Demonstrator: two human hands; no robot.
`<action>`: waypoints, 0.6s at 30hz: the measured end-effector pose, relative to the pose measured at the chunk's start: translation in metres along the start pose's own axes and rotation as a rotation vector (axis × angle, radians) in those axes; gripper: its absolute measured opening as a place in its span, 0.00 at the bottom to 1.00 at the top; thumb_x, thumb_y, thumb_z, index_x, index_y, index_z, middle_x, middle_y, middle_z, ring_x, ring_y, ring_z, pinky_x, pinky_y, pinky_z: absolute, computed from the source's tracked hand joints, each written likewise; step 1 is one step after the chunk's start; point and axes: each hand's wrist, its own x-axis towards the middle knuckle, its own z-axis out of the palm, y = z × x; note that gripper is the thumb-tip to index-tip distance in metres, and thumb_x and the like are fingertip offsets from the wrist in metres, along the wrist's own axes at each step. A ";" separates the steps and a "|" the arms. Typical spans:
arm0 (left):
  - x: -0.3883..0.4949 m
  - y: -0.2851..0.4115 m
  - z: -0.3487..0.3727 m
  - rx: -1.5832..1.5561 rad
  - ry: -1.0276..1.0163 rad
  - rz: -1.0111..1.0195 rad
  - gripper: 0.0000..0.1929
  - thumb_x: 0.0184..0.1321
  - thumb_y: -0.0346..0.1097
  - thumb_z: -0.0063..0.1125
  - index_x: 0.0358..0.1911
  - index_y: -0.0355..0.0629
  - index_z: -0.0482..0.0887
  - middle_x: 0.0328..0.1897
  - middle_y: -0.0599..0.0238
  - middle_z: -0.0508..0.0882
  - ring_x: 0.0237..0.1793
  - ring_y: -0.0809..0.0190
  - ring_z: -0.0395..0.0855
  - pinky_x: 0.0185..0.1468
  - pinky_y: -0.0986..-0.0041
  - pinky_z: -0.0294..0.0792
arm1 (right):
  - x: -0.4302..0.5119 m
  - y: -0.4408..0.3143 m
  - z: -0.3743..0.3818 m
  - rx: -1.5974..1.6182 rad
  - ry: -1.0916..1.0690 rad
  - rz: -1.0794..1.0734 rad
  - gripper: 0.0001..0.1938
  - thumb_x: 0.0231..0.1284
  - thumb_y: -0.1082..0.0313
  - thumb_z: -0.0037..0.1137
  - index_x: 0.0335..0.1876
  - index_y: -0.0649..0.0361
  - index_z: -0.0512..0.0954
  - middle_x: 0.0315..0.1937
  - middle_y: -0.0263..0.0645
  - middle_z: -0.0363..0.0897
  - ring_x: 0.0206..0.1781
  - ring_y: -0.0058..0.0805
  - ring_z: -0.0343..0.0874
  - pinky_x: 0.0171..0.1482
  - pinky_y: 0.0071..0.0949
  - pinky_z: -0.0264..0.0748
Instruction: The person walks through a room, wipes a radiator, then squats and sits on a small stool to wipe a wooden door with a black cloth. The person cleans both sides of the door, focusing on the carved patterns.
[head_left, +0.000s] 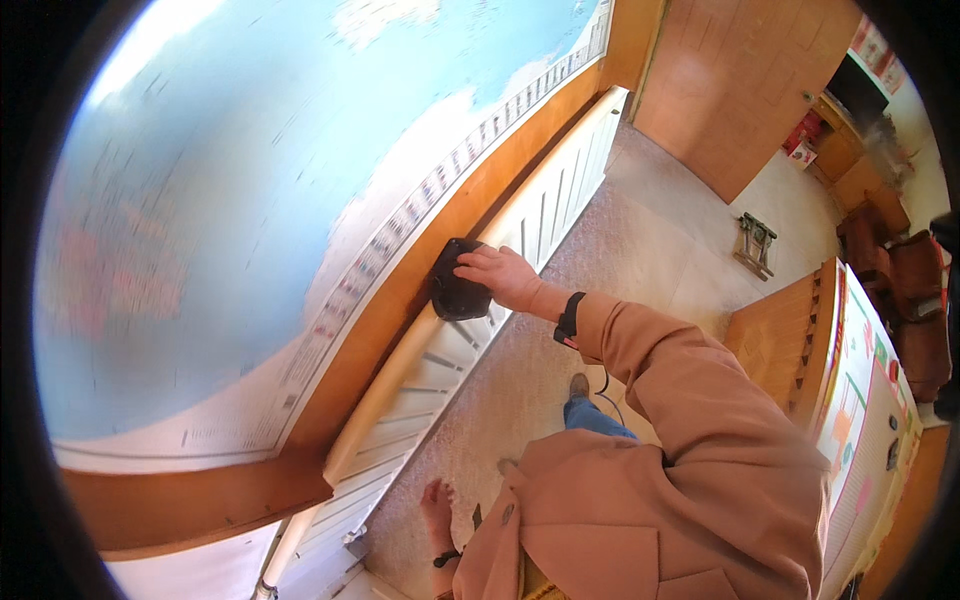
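My right hand (499, 277) has its fingers over a rounded black object (457, 281), perhaps a cap or a pouch, at the top edge of a white radiator (559, 199). The thumb is hidden. My left hand (437, 501) hangs low near the bottom of the view, beside the radiator, with loosely curled fingers and nothing seen in it. Above the radiator, a large map (300, 187) in a wooden frame (352, 360) fills the left side. My right forearm, in a brown sleeve, reaches in from the right.
A wooden door (735, 90) stands at the top right, with a small folding stool (754, 244) on the floor below it. At the right is a wooden table (780, 337) with a patterned cover. Brown seats (915, 300) lie beyond. A dark cable (611, 405) shows near my foot.
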 end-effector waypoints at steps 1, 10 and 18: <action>0.002 0.039 0.015 0.055 0.029 0.126 0.13 0.64 0.33 0.51 0.49 0.36 0.78 0.40 0.61 0.84 0.39 0.64 0.82 0.38 0.77 0.72 | -0.002 0.018 -0.003 0.013 0.051 0.011 0.26 0.43 0.74 0.56 0.54 0.48 0.74 0.57 0.31 0.71 0.58 0.31 0.69 0.46 0.33 0.69; 0.054 0.285 0.152 0.544 0.282 0.964 0.16 0.58 0.25 0.52 0.51 0.37 0.77 0.54 0.47 0.77 0.57 0.45 0.73 0.61 0.61 0.64 | -0.010 0.159 -0.030 -0.012 0.121 0.134 0.27 0.41 0.78 0.56 0.53 0.48 0.74 0.56 0.31 0.72 0.59 0.32 0.69 0.47 0.34 0.68; 0.119 0.352 0.223 0.879 0.183 1.155 0.20 0.56 0.27 0.50 0.55 0.38 0.74 0.59 0.48 0.74 0.61 0.44 0.69 0.63 0.59 0.61 | -0.011 0.198 -0.036 0.068 0.231 0.071 0.25 0.40 0.76 0.58 0.50 0.48 0.77 0.53 0.30 0.75 0.55 0.33 0.73 0.46 0.34 0.69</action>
